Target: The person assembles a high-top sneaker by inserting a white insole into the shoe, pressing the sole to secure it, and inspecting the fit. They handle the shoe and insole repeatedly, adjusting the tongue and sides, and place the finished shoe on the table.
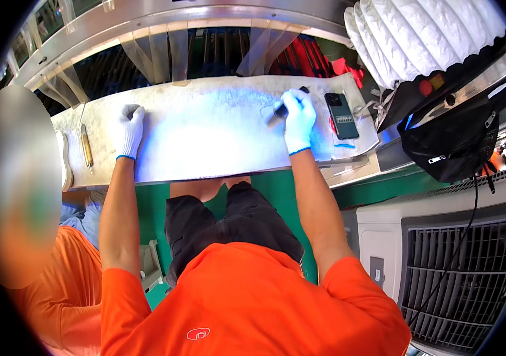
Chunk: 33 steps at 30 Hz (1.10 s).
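Observation:
My right hand (pixel 299 121), in a white knit glove with a blue cuff, grips a small dark flashlight (pixel 279 111) over the right part of the pale bench top (pixel 104 107). A bluish-white glow floods the middle of that surface. On the left side, my left hand (pixel 129 130), gloved the same way, rests on the bench with its fingers curled into a fist; nothing shows in it. A yellowish cutter-like tool (pixel 86 146) lies to its left. Just right of my right hand is a dark smartphone (pixel 342 115).
Behind the bench, clear plastic strips (pixel 146 56) hang before dark rollers. At right are a white ribbed duct (pixel 425 38), a black bag (pixel 451 142) and a grey louvred unit (pixel 466 267). A person in orange (pixel 66 279) sits close at left, beside a blurred pale shape.

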Each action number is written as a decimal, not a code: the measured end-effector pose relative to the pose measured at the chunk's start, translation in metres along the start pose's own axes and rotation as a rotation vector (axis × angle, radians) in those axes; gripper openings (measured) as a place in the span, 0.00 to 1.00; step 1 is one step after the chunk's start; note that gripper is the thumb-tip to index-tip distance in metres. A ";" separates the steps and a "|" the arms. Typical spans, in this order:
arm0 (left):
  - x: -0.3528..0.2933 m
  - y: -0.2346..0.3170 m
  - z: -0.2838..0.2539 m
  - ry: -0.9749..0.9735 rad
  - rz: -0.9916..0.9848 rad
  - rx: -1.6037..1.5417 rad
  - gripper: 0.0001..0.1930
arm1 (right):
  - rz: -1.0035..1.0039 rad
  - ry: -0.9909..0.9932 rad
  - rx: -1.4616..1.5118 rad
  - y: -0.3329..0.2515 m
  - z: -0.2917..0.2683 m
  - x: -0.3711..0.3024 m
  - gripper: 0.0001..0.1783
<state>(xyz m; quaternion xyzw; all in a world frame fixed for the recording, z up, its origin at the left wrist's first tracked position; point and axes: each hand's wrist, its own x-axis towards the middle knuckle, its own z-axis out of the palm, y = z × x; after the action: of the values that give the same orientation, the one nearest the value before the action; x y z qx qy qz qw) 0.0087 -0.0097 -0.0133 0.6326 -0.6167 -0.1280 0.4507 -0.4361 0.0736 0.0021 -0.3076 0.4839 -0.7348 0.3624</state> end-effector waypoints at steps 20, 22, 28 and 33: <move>-0.005 0.025 -0.002 -0.066 -0.096 -0.084 0.13 | -0.378 0.077 -1.696 -0.068 -0.054 0.176 0.31; -0.004 0.024 -0.003 -0.071 -0.114 -0.074 0.12 | -0.128 0.072 -1.833 -0.063 -0.069 0.232 0.34; -0.002 0.038 -0.003 -0.054 -0.137 -0.059 0.09 | 0.078 -0.172 -2.081 -0.033 -0.121 0.363 0.38; -0.004 0.043 -0.008 -0.066 -0.189 0.036 0.05 | 0.155 -0.296 -2.080 0.009 -0.112 0.407 0.29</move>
<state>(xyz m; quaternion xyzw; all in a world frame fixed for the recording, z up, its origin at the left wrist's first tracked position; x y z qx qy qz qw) -0.0156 0.0046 0.0208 0.6916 -0.5709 -0.1797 0.4045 -0.7465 -0.2119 -0.0036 -0.5220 0.8452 0.1127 0.0215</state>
